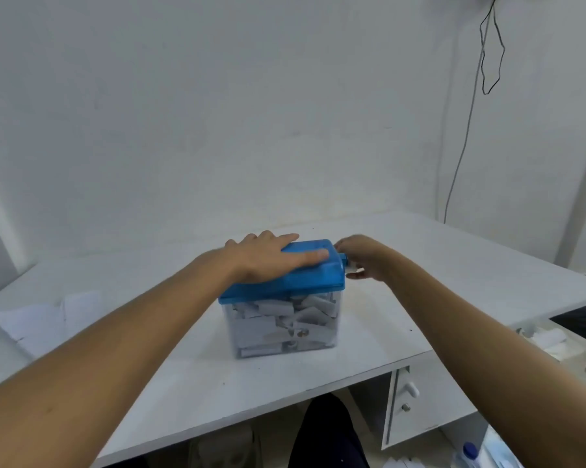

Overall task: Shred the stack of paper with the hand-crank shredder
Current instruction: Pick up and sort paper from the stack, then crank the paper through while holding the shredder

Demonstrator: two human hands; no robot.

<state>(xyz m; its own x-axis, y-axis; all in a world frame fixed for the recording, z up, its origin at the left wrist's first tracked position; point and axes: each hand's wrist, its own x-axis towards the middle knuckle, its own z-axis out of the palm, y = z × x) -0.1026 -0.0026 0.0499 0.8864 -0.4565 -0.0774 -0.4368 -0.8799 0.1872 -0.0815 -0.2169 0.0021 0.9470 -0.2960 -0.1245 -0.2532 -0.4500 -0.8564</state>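
Blue, glossy plastic forms the flat, round-cornered lid (305, 275) of the hand-crank shredder (284, 298), which stands on a matte white desk (419, 282) directly under the person's fingers. Below the lid sits a clear, box-shaped bin (232, 332) packed nearly to the top with curled white paper strips (305, 314). The left hand (268, 260) lies palm-down on the lid's left part, fingers straight and close together reaching over the far edge, with the thumb (315, 254) stretched flat across the top. The right hand (369, 256) is at the lid's right end, its fingers curled in round the short blue crank (343, 258) that sticks out there; the grip is blurred and mostly hidden by the hand itself, so how the fingertips meet cannot be told. Well to the left of the left-hand fingers, thin white paper sheets (45, 319) lie flat and loosely overlapped on the desk, apart from the shredder. Beyond the fingertips rises a plain pale wall (217, 113), and a thin dark cable (467, 130) hangs down it past the right-hand fingers. Nearer the person than both hands, under the desk edge, are a white drawer unit (430, 400) with a rounded knob (411, 388), a dark trouser leg (325, 434), and a blue-capped bottle (470, 450).
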